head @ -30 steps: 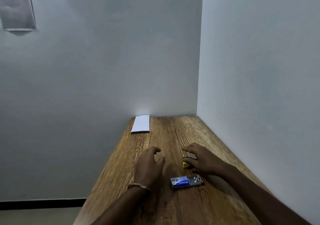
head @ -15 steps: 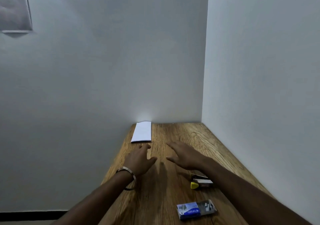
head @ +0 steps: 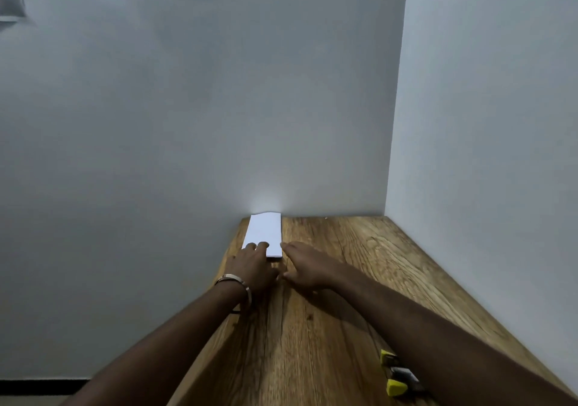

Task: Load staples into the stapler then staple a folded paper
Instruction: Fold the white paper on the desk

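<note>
Paper [head: 264, 233] lay flat at the far end of the table [head: 359, 264], its far edge against the back wall [head: 203, 108], that edge slightly lifted. I take the paper as my landmark.

Left hand [head: 254, 264] sat on the paper's near left corner, fingers [head: 261, 245] straight and resting flat on the sheet, gripping nothing. Right hand [head: 305, 264] lay just beside the paper's near right corner, fingers extended toward it, thumb splayed on the wood; I could not tell whether the fingertips touched the edge. It held nothing.

Stapler [head: 397, 377], yellow-tipped, lay well apart from the paper, near me and to the right, partly hidden under my right forearm. No staple box in view.

Judgement: the step in hand was fetching the paper. Whether the stapler was loaded I could not tell from here.

Next move, as I read it: get a fingertip under the near edge or drag the sheet toward me, keeping the fold closed, then bring it beside the stapler. A thin sheet flat on wood is hard to lift; sliding looks safer.
</note>
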`<state>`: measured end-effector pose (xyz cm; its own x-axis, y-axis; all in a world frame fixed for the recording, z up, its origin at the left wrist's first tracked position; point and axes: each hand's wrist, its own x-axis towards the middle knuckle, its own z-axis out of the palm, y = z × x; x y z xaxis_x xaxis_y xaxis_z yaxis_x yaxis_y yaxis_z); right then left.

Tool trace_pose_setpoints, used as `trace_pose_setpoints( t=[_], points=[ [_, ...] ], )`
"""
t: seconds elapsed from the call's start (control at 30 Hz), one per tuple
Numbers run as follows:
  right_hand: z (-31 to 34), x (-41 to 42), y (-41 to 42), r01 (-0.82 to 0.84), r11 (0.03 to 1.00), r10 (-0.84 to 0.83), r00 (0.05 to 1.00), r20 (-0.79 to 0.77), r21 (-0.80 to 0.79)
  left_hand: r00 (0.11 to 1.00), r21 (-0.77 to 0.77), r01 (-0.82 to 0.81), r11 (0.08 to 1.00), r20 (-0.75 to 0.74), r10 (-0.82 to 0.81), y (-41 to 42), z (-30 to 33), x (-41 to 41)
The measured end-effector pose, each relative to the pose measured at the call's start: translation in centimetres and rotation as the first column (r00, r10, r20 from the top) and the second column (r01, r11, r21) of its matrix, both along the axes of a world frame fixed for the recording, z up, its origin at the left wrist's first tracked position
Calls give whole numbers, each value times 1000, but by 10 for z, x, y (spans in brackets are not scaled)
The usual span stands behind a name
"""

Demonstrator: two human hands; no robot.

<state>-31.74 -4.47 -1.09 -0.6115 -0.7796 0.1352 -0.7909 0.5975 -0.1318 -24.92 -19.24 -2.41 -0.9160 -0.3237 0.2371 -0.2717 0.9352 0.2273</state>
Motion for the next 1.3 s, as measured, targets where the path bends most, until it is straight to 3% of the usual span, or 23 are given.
trace_pose_setpoints(
  t=[0.5,1.3],
  points=[
    [-19,-25,-39,12,1000,-12,989,147,4,991,-98,16,995,133,-2,-35,-17,-29],
    [0,165,80,-62,994,54,994,94,89,983,-154,156,976,118,-138,62,-3,181]
  ],
)
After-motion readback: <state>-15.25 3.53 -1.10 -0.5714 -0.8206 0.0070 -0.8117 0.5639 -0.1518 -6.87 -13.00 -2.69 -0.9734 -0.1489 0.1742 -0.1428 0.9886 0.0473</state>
